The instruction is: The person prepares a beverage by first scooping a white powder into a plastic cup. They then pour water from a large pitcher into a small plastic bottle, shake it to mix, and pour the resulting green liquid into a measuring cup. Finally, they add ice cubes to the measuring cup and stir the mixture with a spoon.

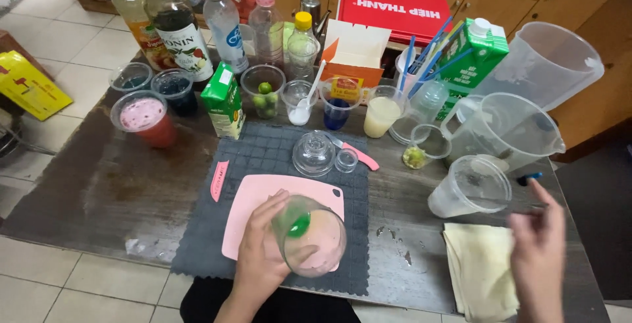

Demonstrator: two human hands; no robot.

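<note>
While the left hand [263, 257] wraps a clear plastic cup [309, 237] tilted over the pink cutting board [253, 198] at lower centre, the right hand [540, 244], fingers spread and empty, hovers above the cloth [477, 267]; that one-handed tilt could spill the cup's contents.

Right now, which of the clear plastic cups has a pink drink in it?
The pink-filled cup at the table's far left, beside the dark-filled cup; the tilted cup in the left hand looks nearly empty.

A pink knife [355, 154] lies on the grey mat [263, 155] beside a clear domed lid [315, 152]. Behind stand a small green carton [224, 101], a cup of limes [264, 93] and a red drink [143, 118]. Two clear jugs [507, 125] sit at the right.
</note>
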